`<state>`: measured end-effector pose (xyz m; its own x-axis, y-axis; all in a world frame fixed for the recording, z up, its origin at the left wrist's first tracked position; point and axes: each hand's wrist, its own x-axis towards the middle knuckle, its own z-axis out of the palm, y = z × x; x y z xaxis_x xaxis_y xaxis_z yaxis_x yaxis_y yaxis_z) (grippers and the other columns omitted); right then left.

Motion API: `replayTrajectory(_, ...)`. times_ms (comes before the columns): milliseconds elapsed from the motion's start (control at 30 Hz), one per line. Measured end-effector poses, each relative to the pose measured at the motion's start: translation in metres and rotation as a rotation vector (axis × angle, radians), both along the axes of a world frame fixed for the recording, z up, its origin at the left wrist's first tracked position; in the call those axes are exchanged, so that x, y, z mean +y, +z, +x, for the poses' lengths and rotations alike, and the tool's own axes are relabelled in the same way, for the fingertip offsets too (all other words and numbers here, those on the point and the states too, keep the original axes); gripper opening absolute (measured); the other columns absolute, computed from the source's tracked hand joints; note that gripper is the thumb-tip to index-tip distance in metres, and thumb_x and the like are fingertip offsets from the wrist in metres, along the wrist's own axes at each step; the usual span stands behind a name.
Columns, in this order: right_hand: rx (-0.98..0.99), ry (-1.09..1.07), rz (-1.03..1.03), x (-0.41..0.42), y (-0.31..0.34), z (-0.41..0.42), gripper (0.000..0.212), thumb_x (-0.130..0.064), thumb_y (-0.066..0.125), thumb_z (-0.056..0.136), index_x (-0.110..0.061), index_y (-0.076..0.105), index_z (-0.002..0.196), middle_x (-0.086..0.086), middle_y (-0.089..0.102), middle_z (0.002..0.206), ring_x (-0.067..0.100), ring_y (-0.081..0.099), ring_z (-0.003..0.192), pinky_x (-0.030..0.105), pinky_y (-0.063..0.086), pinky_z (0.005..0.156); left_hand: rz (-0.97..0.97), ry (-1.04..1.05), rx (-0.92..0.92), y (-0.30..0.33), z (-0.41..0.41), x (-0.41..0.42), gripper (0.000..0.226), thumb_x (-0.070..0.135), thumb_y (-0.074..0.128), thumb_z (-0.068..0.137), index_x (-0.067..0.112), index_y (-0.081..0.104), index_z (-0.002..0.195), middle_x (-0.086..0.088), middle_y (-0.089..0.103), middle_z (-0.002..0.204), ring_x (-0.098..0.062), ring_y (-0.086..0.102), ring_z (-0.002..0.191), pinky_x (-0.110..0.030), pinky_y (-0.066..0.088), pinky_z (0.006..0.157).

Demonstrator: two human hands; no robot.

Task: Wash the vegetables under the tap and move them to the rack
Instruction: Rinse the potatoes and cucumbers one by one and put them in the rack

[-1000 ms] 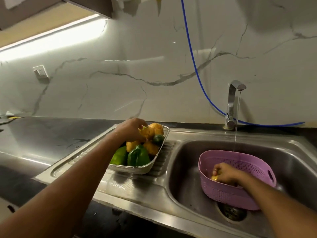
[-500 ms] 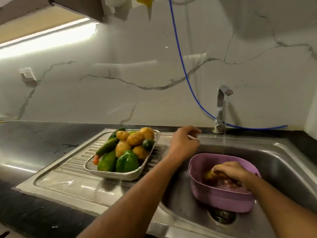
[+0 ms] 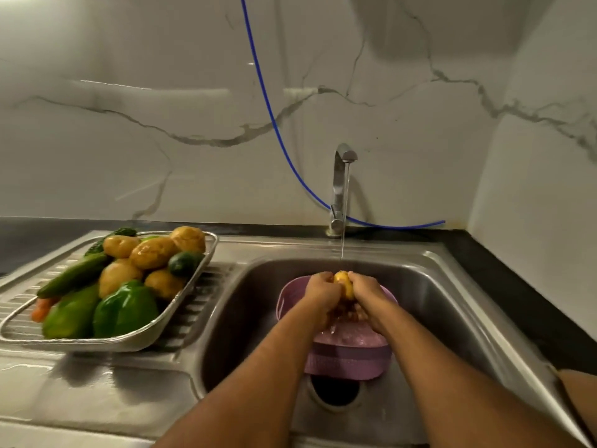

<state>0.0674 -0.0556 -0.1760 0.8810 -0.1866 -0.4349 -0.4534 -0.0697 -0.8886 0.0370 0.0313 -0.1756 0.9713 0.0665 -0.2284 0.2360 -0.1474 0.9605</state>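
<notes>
Most of the job looks done; the rack (image 3: 200,282), at the left edge of the sink (image 3: 452,286), is heaped with washed vegetables (image 3: 129,279); one potato (image 3: 344,282) is pinched between the left hand (image 3: 323,294) and right hand (image 3: 366,294) under the tap (image 3: 340,185), above the purple basket (image 3: 349,360); what is left inside cannot be told.
</notes>
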Motion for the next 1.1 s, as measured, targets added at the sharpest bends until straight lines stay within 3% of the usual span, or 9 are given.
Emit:
replayTrajectory(133,-0.039,0.022,0.082,-0.01,-0.006,-0.003,0.047,-0.045,0.044,0.107,-0.005,0.063,0.122,0.019,0.07,0.109,0.034,0.067,0.105,0.05,0.055,0.101,0.138,-0.101,-0.176,-0.005,0.003,0.009,0.048,0.014,0.063,0.099,0.021,0.053,0.145,-0.01,0.067,0.129,-0.022,0.065,0.114,-0.042,0.057,0.1)
replayTrajectory(333,-0.106,-0.114,0.223,-0.016,0.003,-0.005,0.034,-0.043,0.068,0.096,-0.01,0.064,0.106,0.018,0.07,0.102,0.034,0.071,0.095,0.051,0.061,0.088,-0.059,-0.143,-0.211,0.003,0.002,0.006,0.043,0.004,0.062,0.098,0.02,0.058,0.138,-0.002,0.068,0.112,-0.023,0.066,0.112,-0.041,0.058,0.097)
replayTrajectory(467,-0.102,-0.169,0.246,-0.015,0.008,-0.007,0.046,-0.05,0.078,0.087,-0.009,0.065,0.104,0.017,0.071,0.099,0.029,0.072,0.086,0.035,0.061,0.057,-0.088,-0.167,-0.212,0.001,0.004,0.009,0.043,0.006,0.063,0.098,0.021,0.059,0.138,-0.006,0.069,0.117,-0.025,0.068,0.112,-0.046,0.057,0.099)
replayTrajectory(533,-0.128,-0.135,0.233,-0.012,0.011,-0.009,0.046,-0.051,0.078,0.086,-0.01,0.066,0.103,0.017,0.072,0.097,0.027,0.073,0.08,0.031,0.058,0.052,-0.104,-0.134,-0.199,0.001,0.005,0.01,0.04,0.006,0.063,0.098,0.02,0.062,0.135,-0.008,0.071,0.114,-0.026,0.07,0.107,-0.048,0.058,0.096)
replayTrajectory(633,-0.186,0.014,0.224,-0.008,0.012,-0.014,0.034,-0.042,0.07,0.096,-0.014,0.067,0.115,0.019,0.07,0.105,0.029,0.073,0.078,0.031,0.059,0.055,-0.153,-0.002,-0.182,0.0,0.01,0.018,0.031,0.015,0.065,0.099,0.017,0.066,0.13,-0.008,0.073,0.112,-0.025,0.072,0.103,-0.045,0.061,0.091)
replayTrajectory(767,-0.222,0.085,0.369,-0.012,0.013,-0.019,0.026,-0.029,0.058,0.105,-0.019,0.061,0.129,0.023,0.064,0.121,0.039,0.073,0.1,0.039,0.064,0.066,-0.271,0.057,-0.191,0.0,0.011,0.02,0.027,0.018,0.073,0.093,0.017,0.071,0.12,-0.006,0.075,0.107,-0.022,0.073,0.099,-0.038,0.063,0.086)
replayTrajectory(900,-0.257,0.033,0.432,-0.012,0.013,-0.02,0.027,-0.029,0.06,0.103,-0.011,0.066,0.123,0.021,0.066,0.118,0.038,0.073,0.101,0.047,0.065,0.076,-0.32,0.193,-0.249,0.0,0.01,0.007,0.023,0.024,0.076,0.09,0.014,0.076,0.111,-0.006,0.077,0.102,-0.021,0.074,0.097,-0.041,0.062,0.089)
replayTrajectory(967,-0.25,-0.018,0.387,-0.01,0.01,-0.018,0.027,-0.031,0.065,0.1,-0.012,0.068,0.12,0.019,0.069,0.114,0.036,0.073,0.098,0.046,0.065,0.074,-0.3,0.219,-0.243,-0.001,0.01,0.004,0.019,0.027,0.075,0.092,0.016,0.077,0.107,-0.004,0.078,0.099,-0.02,0.074,0.096,-0.042,0.062,0.09)
replayTrajectory(1100,-0.206,-0.143,0.339,-0.009,0.005,-0.012,0.026,-0.031,0.071,0.097,-0.01,0.067,0.111,0.017,0.071,0.103,0.033,0.075,0.087,0.046,0.065,0.076,-0.293,0.043,-0.148,0.002,0.009,0.005,0.021,0.014,0.063,0.1,0.015,0.072,0.118,-0.01,0.075,0.106,-0.026,0.071,0.102,-0.046,0.059,0.095)
